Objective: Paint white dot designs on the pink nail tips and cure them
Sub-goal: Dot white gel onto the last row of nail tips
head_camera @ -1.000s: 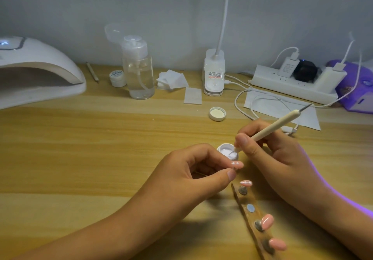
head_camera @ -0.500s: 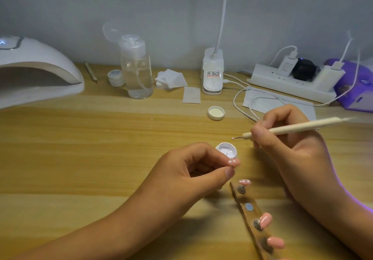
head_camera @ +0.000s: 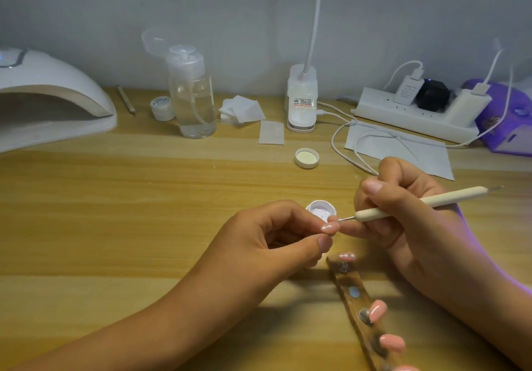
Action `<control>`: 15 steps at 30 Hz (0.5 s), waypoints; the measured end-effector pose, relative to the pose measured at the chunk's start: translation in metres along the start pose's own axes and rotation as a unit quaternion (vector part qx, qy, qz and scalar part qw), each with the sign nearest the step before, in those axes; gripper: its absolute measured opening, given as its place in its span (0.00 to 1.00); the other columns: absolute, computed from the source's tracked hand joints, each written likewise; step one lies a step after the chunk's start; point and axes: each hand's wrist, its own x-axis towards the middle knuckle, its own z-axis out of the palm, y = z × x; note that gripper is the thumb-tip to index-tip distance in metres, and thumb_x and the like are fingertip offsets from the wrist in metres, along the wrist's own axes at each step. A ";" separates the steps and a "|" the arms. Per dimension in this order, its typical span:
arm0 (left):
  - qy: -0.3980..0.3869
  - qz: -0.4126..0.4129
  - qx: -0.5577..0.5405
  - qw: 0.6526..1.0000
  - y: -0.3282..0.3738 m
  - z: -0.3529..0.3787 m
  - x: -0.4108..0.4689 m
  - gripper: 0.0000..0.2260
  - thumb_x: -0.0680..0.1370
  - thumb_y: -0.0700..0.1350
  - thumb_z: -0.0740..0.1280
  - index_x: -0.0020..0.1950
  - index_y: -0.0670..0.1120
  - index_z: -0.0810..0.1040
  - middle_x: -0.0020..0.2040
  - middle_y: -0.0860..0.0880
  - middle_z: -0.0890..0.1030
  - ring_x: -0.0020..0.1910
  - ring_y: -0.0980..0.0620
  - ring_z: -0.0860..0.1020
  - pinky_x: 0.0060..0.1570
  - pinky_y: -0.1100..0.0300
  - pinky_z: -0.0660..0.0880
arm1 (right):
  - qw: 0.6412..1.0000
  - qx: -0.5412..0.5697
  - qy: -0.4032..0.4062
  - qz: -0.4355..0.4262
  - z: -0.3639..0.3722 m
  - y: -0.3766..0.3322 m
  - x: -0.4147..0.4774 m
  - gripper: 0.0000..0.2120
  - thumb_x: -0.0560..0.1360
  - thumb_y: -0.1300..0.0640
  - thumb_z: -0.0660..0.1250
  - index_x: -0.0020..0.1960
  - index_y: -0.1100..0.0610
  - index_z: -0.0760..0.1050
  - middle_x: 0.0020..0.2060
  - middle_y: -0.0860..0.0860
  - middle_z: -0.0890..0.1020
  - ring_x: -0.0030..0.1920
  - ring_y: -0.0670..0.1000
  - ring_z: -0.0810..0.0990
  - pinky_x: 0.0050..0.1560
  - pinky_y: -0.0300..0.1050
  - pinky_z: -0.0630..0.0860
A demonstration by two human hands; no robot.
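Observation:
My left hand (head_camera: 267, 241) pinches a pink nail tip (head_camera: 416, 228) between thumb and fingers; white dots show on it. My right hand (head_camera: 403, 212) grips a cream dotting tool (head_camera: 417, 205) like a pen, its metal point touching the held tip's right end. Just behind the fingers sits a small open pot of white gel (head_camera: 321, 209). A wooden holder strip (head_camera: 357, 307) runs toward the lower right and carries several pink nail tips, one (head_camera: 347, 256) at its top with white dots, two (head_camera: 377, 310) lower down plain. The white curing lamp (head_camera: 49, 97) stands far left.
The pot's lid (head_camera: 307, 157) lies behind the hands. Along the back stand a clear pump bottle (head_camera: 193, 94), a small white jar (head_camera: 161, 108), cotton pads (head_camera: 241, 110), a desk lamp base (head_camera: 301, 100), a power strip (head_camera: 417, 111) with cables, and a purple device (head_camera: 506, 117).
My right hand lifted the dotting tool out of the gel pot, swung it level, then brought its point down and left onto the nail tip held by my left hand.

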 end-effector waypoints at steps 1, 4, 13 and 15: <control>0.000 0.000 0.002 1.000 0.000 0.000 0.000 0.04 0.69 0.44 0.72 0.42 0.52 0.84 0.37 0.52 0.84 0.36 0.58 0.79 0.41 0.66 0.76 | 1.000 -0.003 -0.001 -0.001 0.000 0.001 0.000 0.13 0.69 0.61 0.65 0.27 0.53 0.69 0.23 0.50 0.68 0.25 0.44 0.69 0.34 0.43 0.80; -0.001 0.001 0.003 1.000 0.001 0.000 0.000 0.04 0.69 0.44 0.72 0.42 0.51 0.84 0.36 0.53 0.83 0.36 0.59 0.79 0.40 0.66 0.76 | 1.000 -0.012 0.000 0.000 0.000 0.001 0.001 0.14 0.69 0.62 0.66 0.27 0.53 0.69 0.23 0.49 0.68 0.25 0.45 0.68 0.33 0.43 0.80; 0.001 0.003 0.013 1.000 0.001 0.001 0.000 0.04 0.69 0.45 0.72 0.42 0.51 0.84 0.36 0.53 0.83 0.36 0.59 0.79 0.40 0.66 0.76 | 1.000 -0.021 -0.008 0.003 -0.001 0.002 0.000 0.14 0.68 0.63 0.69 0.28 0.52 0.69 0.24 0.49 0.69 0.26 0.44 0.69 0.33 0.42 0.80; 0.002 0.004 0.016 1.000 0.002 0.001 0.000 0.04 0.69 0.45 0.72 0.42 0.51 0.84 0.36 0.53 0.83 0.36 0.59 0.79 0.40 0.66 0.76 | 1.000 -0.013 -0.006 0.005 -0.001 0.002 0.000 0.13 0.69 0.63 0.67 0.28 0.53 0.69 0.24 0.50 0.69 0.26 0.44 0.68 0.34 0.42 0.80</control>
